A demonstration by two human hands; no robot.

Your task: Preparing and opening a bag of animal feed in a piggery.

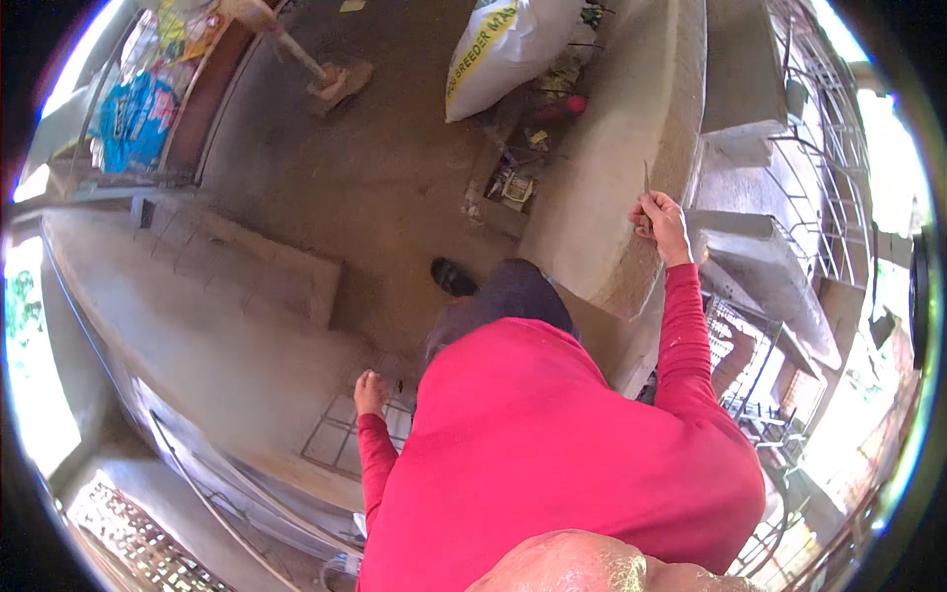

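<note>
My right hand [662, 223] is raised over the long concrete ledge. Its fingers are pinched round a thin, pointed strip [646, 178] that sticks up from them; whether this is a blade or a sliver of wood I cannot tell. The concrete ledge [592, 202] runs away from me on the right. Low on my left, my left hand [370, 394] hangs beside my body with its fingers curled in. Anything inside that hand is hidden. A wire grid [333, 434] lies close to it, near the edge of the broad grey slab [256, 365].
A full white sack [513, 54] leans by the ledge, near a red-ended object [575, 105] and scraps. Concrete blocks [740, 227] and wire mesh [829, 168] stand at right. A long-handled tool [340, 84] lies on the floor ahead. Blue plastic bags [138, 118] are at far left.
</note>
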